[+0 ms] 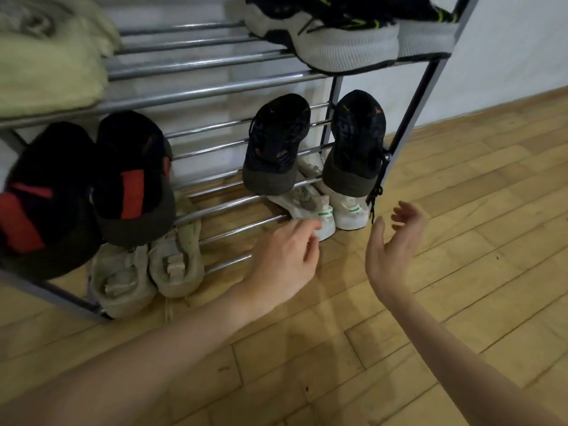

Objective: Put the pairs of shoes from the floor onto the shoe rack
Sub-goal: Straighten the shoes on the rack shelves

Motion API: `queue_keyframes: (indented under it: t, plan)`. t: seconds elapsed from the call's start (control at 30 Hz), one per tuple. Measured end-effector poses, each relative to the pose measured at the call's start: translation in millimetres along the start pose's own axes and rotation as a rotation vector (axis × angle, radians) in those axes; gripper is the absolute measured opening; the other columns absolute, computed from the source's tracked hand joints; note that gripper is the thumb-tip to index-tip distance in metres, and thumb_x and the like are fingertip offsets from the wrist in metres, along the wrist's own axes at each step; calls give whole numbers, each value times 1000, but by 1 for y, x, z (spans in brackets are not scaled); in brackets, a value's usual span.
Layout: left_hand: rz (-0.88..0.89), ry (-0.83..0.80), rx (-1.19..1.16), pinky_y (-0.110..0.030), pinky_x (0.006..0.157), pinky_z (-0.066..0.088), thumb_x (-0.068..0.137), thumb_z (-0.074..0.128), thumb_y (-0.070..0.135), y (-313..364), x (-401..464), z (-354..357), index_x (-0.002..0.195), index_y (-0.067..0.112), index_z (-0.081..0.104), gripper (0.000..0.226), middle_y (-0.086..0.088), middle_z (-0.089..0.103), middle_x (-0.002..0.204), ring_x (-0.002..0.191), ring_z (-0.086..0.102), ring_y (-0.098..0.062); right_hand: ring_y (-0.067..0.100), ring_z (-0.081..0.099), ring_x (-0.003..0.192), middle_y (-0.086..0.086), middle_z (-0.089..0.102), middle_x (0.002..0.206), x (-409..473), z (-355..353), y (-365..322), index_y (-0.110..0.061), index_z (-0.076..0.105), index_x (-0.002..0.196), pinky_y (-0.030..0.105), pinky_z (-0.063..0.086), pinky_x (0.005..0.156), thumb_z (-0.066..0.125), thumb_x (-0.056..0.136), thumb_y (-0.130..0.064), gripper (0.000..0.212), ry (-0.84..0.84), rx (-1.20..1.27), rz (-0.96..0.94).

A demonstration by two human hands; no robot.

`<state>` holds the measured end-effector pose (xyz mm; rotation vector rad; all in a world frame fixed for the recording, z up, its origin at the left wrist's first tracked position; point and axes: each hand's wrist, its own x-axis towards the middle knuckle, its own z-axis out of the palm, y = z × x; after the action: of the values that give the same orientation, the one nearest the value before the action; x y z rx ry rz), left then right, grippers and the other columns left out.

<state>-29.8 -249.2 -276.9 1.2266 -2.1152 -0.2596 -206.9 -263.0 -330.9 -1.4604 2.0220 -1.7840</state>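
**Hands reached toward white shoes under the rack**

Two bare forearms are stretched over the wooden floor [399, 302]. Left hand [285, 250] is held loosely spread, fingertips at the heel of the white shoes [322, 210] on the floor beneath the shoe rack [215, 87]. Right hand [393, 241] is held relaxed, empty, just beside them. Black shoes [313, 142] are rested on the lower rails above.

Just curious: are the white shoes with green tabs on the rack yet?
Yes: the white shoes sit on the lowest bars of the rack.
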Motion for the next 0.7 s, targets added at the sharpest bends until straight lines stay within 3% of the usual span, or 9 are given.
queue_keyframes:
  t: [0.1,0.2,0.27,0.37,0.53,0.63,0.7]
  plan:
    - [144,232,-25,-22,72,48,86,58,14,15,14,-30,105,4,61,22,-5,61,93,82,55,-12,21,45,112,10,41,123,5,3,-30,-9,37,137,42,43,96,51,94,-29,49,31,62,-39]
    - [37,313,166,-30,90,45,81,61,25,11,37,-49,118,5,55,42,-11,53,114,105,51,-22,18,38,125,12,33,136,7,8,-50,-15,33,145,38,37,106,52,91,-41,63,-57,92,-138]
    - [-94,227,300,-40,99,41,79,64,33,3,49,-59,130,8,48,59,-14,47,129,121,45,-29,23,35,132,11,27,142,11,11,-61,-24,30,147,44,37,108,56,87,-46,69,-129,88,-166]
    - [-239,-7,273,-42,105,34,81,63,35,-8,58,-69,142,15,34,71,-13,39,141,131,35,-32,28,30,137,8,22,147,19,15,-71,-39,30,144,50,35,109,61,80,-55,74,-214,-6,-119]
    - [-196,-186,172,-37,102,35,90,60,22,-20,62,-83,150,36,12,78,-5,40,138,124,37,-28,32,28,138,11,24,148,40,16,-73,-48,22,142,54,36,109,68,71,-64,86,-313,-117,-68]
    - [-188,-301,209,-37,99,35,92,57,25,-24,70,-88,150,41,11,75,-4,37,134,121,33,-28,34,32,136,12,25,147,59,14,-76,-43,22,145,50,36,111,75,69,-58,94,-416,-149,-7]
    - [-170,-342,267,-37,94,38,91,58,28,-25,77,-89,149,41,14,74,-4,38,128,117,35,-29,32,37,132,12,29,143,71,11,-79,-32,36,143,43,39,109,79,67,-52,89,-463,-175,15]
